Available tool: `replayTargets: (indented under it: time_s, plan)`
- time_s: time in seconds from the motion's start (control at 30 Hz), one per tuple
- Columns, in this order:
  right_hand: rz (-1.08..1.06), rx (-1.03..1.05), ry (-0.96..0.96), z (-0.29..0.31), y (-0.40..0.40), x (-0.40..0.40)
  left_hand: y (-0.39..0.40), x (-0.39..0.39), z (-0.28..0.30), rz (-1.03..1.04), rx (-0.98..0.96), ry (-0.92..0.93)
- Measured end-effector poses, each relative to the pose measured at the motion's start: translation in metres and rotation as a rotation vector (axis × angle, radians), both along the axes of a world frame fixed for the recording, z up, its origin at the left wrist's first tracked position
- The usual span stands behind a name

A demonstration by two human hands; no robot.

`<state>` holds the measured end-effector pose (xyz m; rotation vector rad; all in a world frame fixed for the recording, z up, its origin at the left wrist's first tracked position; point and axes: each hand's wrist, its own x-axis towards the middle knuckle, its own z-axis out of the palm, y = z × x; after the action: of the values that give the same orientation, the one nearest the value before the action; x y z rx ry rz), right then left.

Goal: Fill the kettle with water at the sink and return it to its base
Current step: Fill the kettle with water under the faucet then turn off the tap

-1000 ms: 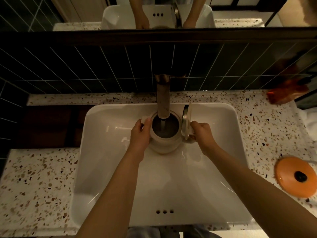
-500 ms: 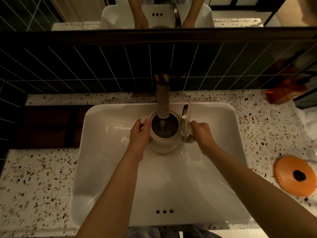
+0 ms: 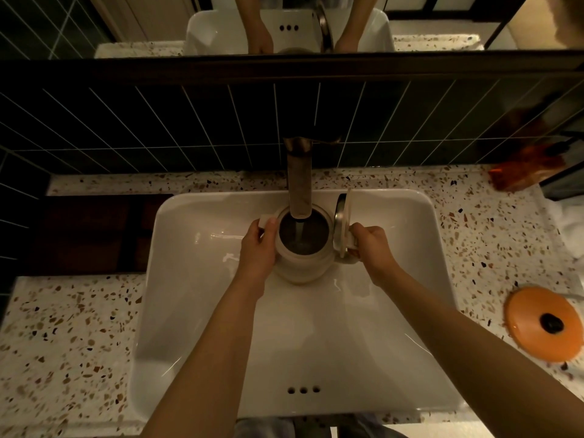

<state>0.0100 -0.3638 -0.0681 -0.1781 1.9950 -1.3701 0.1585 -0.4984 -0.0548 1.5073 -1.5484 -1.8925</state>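
A cream kettle (image 3: 301, 265) is held upright inside the white sink (image 3: 196, 311), right under the metal tap (image 3: 299, 181). A thin stream of water runs from the tap into its dark opening. Its lid (image 3: 343, 226) stands flipped up on the right side. My left hand (image 3: 257, 248) grips the kettle's left side by the spout. My right hand (image 3: 371, 248) is closed around the handle on the right. The orange round kettle base (image 3: 543, 324) lies on the counter at the right.
A speckled terrazzo counter (image 3: 63, 343) surrounds the sink. Dark tiles and a mirror rise behind the tap. An orange-red packet (image 3: 524, 167) lies at the back right, white cloth (image 3: 568, 229) at the right edge, and a dark wooden board (image 3: 91, 233) left of the sink.
Almost nothing has changed. Both hands keep the kettle in the same place under the running tap.
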Motion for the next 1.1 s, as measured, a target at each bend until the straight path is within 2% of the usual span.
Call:
replayTargets:
  time_s: [0.83, 1.0, 1.03, 1.1]
  plan:
    - [0.026, 0.034, 0.007, 0.0, 0.0, 0.0, 0.0, 0.001, 0.007, -0.043, -0.052, -0.016]
    - [0.021, 0.021, -0.006, 0.003, -0.001, 0.0, -0.008, 0.004, 0.013, -0.078, -0.014, -0.057]
    - [0.014, 0.009, -0.017, 0.004, -0.001, 0.0, -0.01, 0.004, 0.014, -0.1, -0.048, -0.083]
    - [0.004, -0.005, -0.035, 0.005, -0.001, 0.0, -0.013, 0.002, 0.016, -0.155, -0.241, -0.148]
